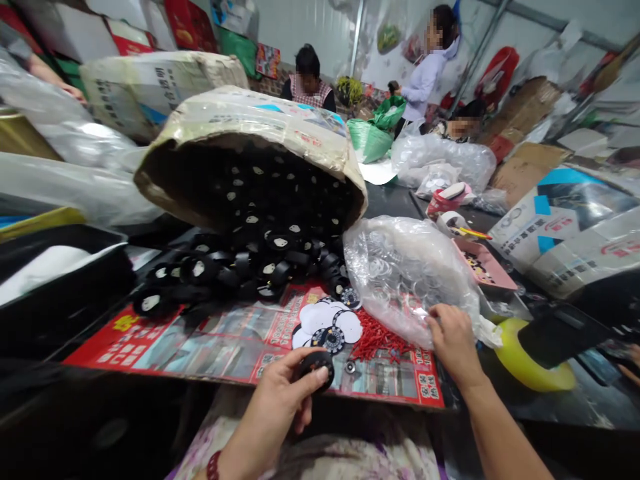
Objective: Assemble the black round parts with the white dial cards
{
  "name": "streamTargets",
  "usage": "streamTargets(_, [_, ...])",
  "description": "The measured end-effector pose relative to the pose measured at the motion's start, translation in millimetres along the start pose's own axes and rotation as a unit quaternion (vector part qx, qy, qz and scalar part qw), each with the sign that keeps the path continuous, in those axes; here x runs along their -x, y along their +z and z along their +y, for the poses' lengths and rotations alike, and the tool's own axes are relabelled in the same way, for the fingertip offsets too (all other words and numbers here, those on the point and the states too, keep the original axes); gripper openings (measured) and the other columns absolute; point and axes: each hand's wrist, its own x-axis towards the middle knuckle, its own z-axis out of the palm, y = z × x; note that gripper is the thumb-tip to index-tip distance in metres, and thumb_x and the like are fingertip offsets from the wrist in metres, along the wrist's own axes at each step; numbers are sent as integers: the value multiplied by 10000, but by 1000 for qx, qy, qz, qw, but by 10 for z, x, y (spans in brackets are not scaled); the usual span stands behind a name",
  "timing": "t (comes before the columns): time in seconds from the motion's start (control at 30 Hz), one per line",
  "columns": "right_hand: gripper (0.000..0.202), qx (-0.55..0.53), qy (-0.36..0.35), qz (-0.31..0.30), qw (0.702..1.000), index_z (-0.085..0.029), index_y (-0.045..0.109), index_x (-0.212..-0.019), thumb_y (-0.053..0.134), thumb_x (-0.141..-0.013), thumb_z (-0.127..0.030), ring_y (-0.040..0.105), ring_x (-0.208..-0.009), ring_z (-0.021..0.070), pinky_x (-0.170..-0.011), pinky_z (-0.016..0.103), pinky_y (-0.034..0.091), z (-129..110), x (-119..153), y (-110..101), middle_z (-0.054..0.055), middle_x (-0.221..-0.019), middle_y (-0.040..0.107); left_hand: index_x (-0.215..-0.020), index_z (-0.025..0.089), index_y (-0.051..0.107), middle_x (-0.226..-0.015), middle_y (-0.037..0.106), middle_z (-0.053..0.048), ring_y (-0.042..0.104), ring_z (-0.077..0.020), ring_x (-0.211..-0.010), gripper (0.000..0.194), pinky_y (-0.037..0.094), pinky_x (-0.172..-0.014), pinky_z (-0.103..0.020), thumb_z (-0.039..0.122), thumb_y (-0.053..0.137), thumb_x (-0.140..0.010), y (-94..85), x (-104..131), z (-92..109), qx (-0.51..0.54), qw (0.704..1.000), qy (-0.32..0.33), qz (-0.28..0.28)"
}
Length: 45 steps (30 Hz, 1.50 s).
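Observation:
My left hand pinches a black round knob between thumb and fingers, above the front edge of the printed sheet. My right hand is at the near right edge of a clear plastic bag, its fingers curled on the film; the bag holds many clear rings. Between my hands lie a pile of small red pieces, a small metal ring, and white discs with black numbered dial discs. Black round knobs spill from a large tipped carton.
A black bin stands at left. On the right are a wide roll of yellow tape, a pink tray of small parts and a taped carton. Several other people are across the table and farther back.

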Motion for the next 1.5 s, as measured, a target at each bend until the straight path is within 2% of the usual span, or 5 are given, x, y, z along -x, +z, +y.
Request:
streamTargets(0.17, [117,-159,-119,152,968,-213,562,-957,510,-865,-163,595,-869,223,-803,398,473,-667,92,-117,73,-886,636,-926,180,538,-693,639,15,526,-59,-332,370,346,-266,-128,497,621,-755,61,44,51,112,988,-77,-69])
streamTargets(0.4, [229,-238,-307,7,921,-193,622,-994,451,-880,-94,572,-1105,269,-918,480,472,-1437,363,90,111,-1040,690,-956,190,525,-635,610,25,603,-103,-403,358,388,-279,-127,502,580,-790,10,85,81,189,975,-76,-88])
streamTargets(0.77, [264,-487,-21,-214,847,-218,582,-1134,532,-885,-293,622,-985,215,-857,352,499,-1315,355,80,66,-1075,665,-1108,215,581,-640,580,33,444,-40,-314,361,341,-303,-148,372,623,-785,-37,171,82,-72,989,62,-116])
streamTargets(1.0, [190,-532,40,-174,828,-207,617,-994,499,-880,-303,615,-844,190,-747,286,488,-1435,419,84,40,-895,657,-1052,198,634,-949,672,-46,610,-204,-877,295,486,-780,-275,305,639,-777,52,153,-23,-72,980,177,-51])
streamTargets(1.5, [236,-564,-2,-227,794,-267,604,-1101,532,-876,-256,586,-991,190,-887,307,438,-1283,525,124,23,-1057,636,-1007,206,597,-800,642,-24,569,-171,-692,243,415,-634,-260,298,617,-782,-59,236,63,-263,931,235,-89])
